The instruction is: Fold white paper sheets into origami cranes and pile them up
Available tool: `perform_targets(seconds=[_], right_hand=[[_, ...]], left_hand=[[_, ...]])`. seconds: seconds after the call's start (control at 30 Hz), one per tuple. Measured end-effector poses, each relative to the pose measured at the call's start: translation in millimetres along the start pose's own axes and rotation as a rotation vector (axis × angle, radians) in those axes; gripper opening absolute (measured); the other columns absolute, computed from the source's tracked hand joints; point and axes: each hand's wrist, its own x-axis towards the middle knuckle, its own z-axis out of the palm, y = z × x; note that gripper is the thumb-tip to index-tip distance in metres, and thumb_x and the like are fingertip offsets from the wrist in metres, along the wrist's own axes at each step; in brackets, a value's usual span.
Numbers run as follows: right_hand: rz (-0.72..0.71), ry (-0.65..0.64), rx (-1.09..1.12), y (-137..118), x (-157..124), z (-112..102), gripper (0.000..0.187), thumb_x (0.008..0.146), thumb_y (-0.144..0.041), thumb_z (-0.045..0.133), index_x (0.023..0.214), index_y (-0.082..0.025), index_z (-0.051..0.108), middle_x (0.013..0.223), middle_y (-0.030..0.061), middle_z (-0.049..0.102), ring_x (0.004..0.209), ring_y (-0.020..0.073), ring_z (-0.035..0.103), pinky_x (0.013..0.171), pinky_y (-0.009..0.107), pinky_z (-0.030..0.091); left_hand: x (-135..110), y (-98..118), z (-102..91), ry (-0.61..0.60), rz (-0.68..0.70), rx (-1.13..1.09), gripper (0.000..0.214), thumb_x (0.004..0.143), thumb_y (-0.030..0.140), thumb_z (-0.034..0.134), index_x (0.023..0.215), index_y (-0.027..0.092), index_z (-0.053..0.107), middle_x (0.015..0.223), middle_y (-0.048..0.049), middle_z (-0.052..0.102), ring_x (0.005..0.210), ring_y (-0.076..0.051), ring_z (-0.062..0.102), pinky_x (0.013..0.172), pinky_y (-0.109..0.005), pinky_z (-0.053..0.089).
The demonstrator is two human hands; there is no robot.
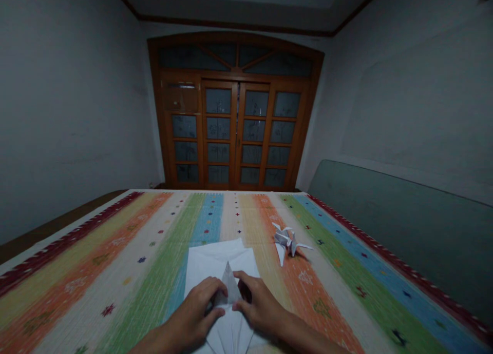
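A partly folded piece of white paper (230, 286) lies in front of me, its narrow point aimed away from me and creases fanning out toward my side. My left hand (204, 305) grips its left edge between thumb and curled fingers. On the opposite edge, my right hand (257, 302) pinches the paper with thumb and forefinger. Beneath both hands rest flat white sheets (215, 254). Beyond my right hand, folded paper cranes (285, 241) sit close together on the cloth; I cannot tell exactly how many.
A striped, patterned tablecloth (134, 272) covers the table. Along the right side stands a pale green padded backrest (385, 215). Wooden doors with glass panes (236, 133) close off the far end, between plain walls.
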Motion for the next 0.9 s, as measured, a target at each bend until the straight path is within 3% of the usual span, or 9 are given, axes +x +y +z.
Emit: perform_targets(seconds=[0.23,0.47,0.57,0.7,0.9], right_hand=[[-0.059,0.005,-0.061,2.5,-3.3,2.8,0.052,0.072,0.000,0.068,0.120,-0.020,0.064,0.086,-0.0011,0.066,0.073,0.0167,0.054,0.070,0.026,0.040],[-0.066,0.054,-0.164,8.9,-2.8,4.9,0.012,0.079,-0.010,0.070,0.090,-0.016,0.067,0.084,0.0034,0.067,0.077,0.0192,0.056,0.070,0.028,0.038],[-0.082,0.055,-0.165,8.3,-2.6,4.4,0.007,0.080,-0.012,0.070,0.084,-0.016,0.066,0.080,0.0018,0.065,0.074,0.0181,0.055,0.068,0.027,0.037],[-0.099,0.034,-0.177,5.0,-3.3,2.7,0.013,0.077,-0.008,0.070,0.083,-0.017,0.065,0.079,-0.0004,0.062,0.071,0.0164,0.052,0.067,0.026,0.036],[-0.170,-0.011,-0.234,2.2,-7.1,0.3,0.014,0.079,-0.004,0.067,0.082,-0.018,0.064,0.084,0.0021,0.062,0.078,0.0186,0.057,0.074,0.028,0.043]], left_hand=[[2.7,-0.6,1.5,-0.017,0.016,-0.008,0.019,0.089,0.004,0.059,0.097,0.021,0.060,0.097,-0.0037,0.064,0.090,-0.022,0.059,0.083,-0.032,0.045],[4.2,2.4,0.7,-0.007,0.053,0.007,0.018,0.096,0.006,0.055,0.092,0.021,0.062,0.097,-0.0049,0.065,0.093,-0.022,0.062,0.082,-0.031,0.046],[2.4,2.2,1.3,0.003,0.068,0.020,0.016,0.097,0.008,0.054,0.093,0.021,0.061,0.097,-0.0050,0.066,0.093,-0.023,0.063,0.082,-0.031,0.047],[-2.5,-1.0,3.3,0.060,0.042,0.024,0.023,0.090,0.006,0.058,0.106,0.022,0.057,0.097,-0.0036,0.066,0.087,-0.022,0.062,0.078,-0.030,0.048],[-6.3,-12.9,6.1,0.108,0.096,-0.031,0.063,0.086,0.003,0.057,0.143,0.025,0.040,0.097,-0.0015,0.067,0.084,-0.020,0.064,0.079,-0.030,0.050]])
